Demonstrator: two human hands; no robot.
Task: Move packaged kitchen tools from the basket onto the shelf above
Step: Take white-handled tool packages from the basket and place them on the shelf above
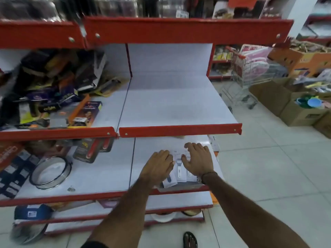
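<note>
Several white-carded packaged kitchen tools (179,171) lie flat on a white shelf board with a red front lip (180,189), low and right of centre. My left hand (158,166) rests palm down on their left side with fingers spread. My right hand (198,159) lies palm down on their right side, fingers apart, a dark band on its wrist. Neither hand is closed around a package. The white shelf above (172,104) is bare behind its red lip (179,130). No basket is in view.
Boxed and carded goods (59,90) crowd the left shelf bay. A round sieve (51,171) and red-handled carded tools (93,149) lie lower left. A shopping cart (249,77) and cardboard boxes (290,104) stand on the tiled floor at right. A sandalled foot (190,239) shows below.
</note>
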